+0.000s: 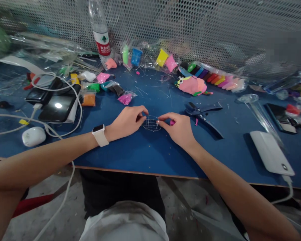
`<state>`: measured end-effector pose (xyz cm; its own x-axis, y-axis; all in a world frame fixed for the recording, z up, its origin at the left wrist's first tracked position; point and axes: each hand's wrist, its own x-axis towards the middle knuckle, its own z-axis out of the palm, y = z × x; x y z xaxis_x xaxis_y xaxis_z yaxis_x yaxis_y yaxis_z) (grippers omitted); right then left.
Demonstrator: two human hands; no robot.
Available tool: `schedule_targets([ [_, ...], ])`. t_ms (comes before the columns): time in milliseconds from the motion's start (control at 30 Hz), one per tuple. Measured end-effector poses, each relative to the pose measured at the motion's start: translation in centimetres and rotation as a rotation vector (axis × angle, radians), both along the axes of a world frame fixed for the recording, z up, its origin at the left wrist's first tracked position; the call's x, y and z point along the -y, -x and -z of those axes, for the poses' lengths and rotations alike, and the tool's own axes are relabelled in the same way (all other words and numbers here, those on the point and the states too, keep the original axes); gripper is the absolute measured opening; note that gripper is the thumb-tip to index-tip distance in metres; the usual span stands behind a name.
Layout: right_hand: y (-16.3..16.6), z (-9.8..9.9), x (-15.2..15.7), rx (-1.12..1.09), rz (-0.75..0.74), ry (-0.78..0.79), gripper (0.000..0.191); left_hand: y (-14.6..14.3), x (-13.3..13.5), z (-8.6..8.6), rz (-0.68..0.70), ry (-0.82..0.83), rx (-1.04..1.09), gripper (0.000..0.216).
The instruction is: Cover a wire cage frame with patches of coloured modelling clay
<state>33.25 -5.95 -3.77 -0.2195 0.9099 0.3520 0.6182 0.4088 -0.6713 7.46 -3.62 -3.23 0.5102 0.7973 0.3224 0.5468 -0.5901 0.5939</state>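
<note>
A small round wire frame, crossed by thin wires like a grid, is between my hands just over the blue table. My left hand, with a white-strapped watch on the wrist, pinches its left rim between thumb and forefinger. At the opposite side, the thumb and forefinger of my right hand close on the right rim. A bit of magenta clay shows by the right fingers. Dark-handled pliers lie open to the right of that hand.
Behind my hands sits a pink clay fish. Bagged coloured clay lines the back, near a water bottle. Phones and a looped white cable lie left. A white power bank is at right. The table's front edge is close.
</note>
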Motion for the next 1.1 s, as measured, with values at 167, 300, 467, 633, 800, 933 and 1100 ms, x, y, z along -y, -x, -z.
schedule_targets([
  [167,-0.2,0.4,0.0,-0.022,0.002,0.013,0.011,0.5,-0.3,-0.3,0.042,0.013,-0.029,0.013],
  [300,-0.7,0.2,-0.3,0.002,-0.024,0.029,0.016,1.0,-0.2,-0.6,0.089,0.029,-0.092,0.02],
  [467,-1.1,-0.3,-0.9,0.044,-0.071,0.084,0.022,1.0,-0.4,-0.5,0.067,0.052,-0.089,0.022],
  [633,-1.1,-0.4,-1.0,0.069,-0.101,0.081,0.027,0.9,-0.3,-0.1,0.069,-0.001,-0.077,0.024],
  [800,-0.9,-0.1,-0.6,0.064,-0.095,0.042,0.027,0.7,-0.3,-0.3,0.05,-0.017,-0.053,0.025],
  [933,-0.8,0.0,-0.5,0.088,-0.11,0.009,0.028,0.3,-0.5,-0.3,0.011,0.034,-0.008,0.023],
  [1100,-0.8,0.0,-0.3,0.051,-0.078,0.039,0.028,0.6,0.2,-0.3,0.011,-0.019,0.059,0.009],
])
